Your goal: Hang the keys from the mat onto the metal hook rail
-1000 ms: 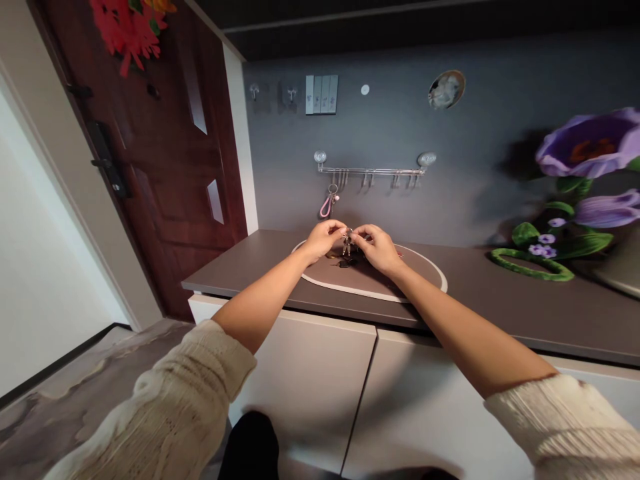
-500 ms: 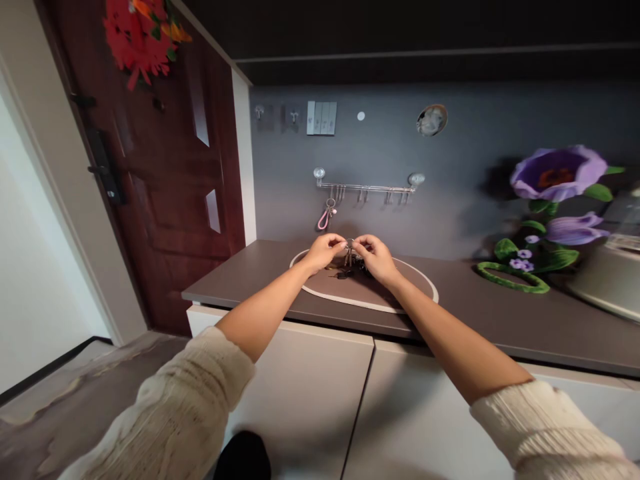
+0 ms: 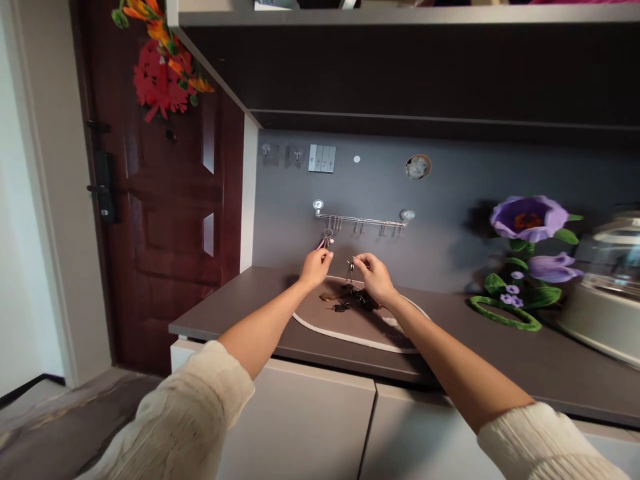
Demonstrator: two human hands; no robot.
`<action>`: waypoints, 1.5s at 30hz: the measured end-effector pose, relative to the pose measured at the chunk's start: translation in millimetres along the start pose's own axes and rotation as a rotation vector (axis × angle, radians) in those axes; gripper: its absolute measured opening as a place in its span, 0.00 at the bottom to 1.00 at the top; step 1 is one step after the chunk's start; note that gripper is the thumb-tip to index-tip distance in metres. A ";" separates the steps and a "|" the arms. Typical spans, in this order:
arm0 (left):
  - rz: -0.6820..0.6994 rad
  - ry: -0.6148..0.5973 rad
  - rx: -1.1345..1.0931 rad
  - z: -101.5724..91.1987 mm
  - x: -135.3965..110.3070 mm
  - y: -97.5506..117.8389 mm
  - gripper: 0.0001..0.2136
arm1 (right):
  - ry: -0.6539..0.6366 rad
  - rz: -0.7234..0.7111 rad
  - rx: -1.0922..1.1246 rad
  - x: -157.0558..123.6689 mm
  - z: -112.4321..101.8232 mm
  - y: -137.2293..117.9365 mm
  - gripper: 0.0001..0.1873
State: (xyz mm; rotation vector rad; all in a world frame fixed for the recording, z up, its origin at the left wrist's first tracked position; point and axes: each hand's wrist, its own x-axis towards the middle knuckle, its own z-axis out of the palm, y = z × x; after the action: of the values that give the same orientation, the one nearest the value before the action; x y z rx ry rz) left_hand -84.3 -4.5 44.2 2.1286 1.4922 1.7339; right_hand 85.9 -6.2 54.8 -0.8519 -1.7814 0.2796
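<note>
My right hand [image 3: 374, 277] pinches a metal key ring [image 3: 352, 260], and keys [image 3: 350, 275] dangle from it above the mat. Curled closed, my left hand [image 3: 315, 268] is just below the hook rail [image 3: 360, 219], in front of a hanging keychain with a pink strap [image 3: 321, 244]. It covers the strap's lower part, so whether it grips the strap is hidden. More dark keys and fobs [image 3: 343, 307] lie on the brown mat with a pale rim [image 3: 350, 337], beneath my hands.
Purple felt flowers [image 3: 530, 220] on a green base and a pale round appliance with a clear cover [image 3: 610, 300] stand on the counter's right. A cabinet [image 3: 400, 73] overhangs the counter. Left is a dark red door [image 3: 170, 233]. Switches [image 3: 323, 159] are on the wall.
My left hand has parted from the key ring and moved left, up to the hanging keychain. My right hand still holds the ring. The view has tilted upward.
</note>
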 end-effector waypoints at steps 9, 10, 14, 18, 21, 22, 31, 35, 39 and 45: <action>0.110 -0.054 0.337 -7.0 -10.5 -15.8 0.15 | 0.037 0.107 0.125 50.4 19.9 4.4 0.09; 0.098 -0.053 0.360 -8.1 -9.8 -16.5 0.15 | 0.048 0.118 0.142 56.2 23.3 3.2 0.09; 0.036 -0.042 0.455 -12.6 -7.2 -19.2 0.16 | 0.107 0.150 0.154 79.2 36.5 -0.1 0.07; 0.006 -0.037 0.522 -14.8 -6.0 -22.3 0.15 | 0.185 0.193 0.115 101.3 49.4 2.7 0.07; 0.017 -0.036 0.546 -14.3 -5.3 -23.9 0.16 | 0.240 0.245 0.101 114.2 59.8 8.4 0.07; 0.020 -0.034 0.552 -13.9 -5.1 -24.2 0.16 | 0.251 0.262 0.107 117.4 63.2 10.6 0.07; 0.023 -0.035 0.546 -12.4 -4.4 -22.2 0.16 | 0.259 0.358 0.252 129.1 81.3 21.0 0.06; 0.028 -0.038 0.537 -12.7 -4.4 -21.7 0.16 | 0.275 0.376 0.289 127.3 83.1 23.2 0.05; 0.025 -0.044 0.552 -13.4 -4.9 -19.6 0.16 | 0.301 0.401 0.246 122.1 82.9 23.7 0.05; -0.003 -0.057 0.608 -13.9 -5.6 -15.8 0.16 | 0.267 0.410 0.207 114.4 78.6 21.7 0.06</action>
State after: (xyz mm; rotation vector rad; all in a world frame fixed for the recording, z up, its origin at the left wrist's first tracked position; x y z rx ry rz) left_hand -104.6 -6.8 36.8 2.3783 2.2200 1.3095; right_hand 6.6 102.2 95.9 -1.0472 -1.2969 0.5784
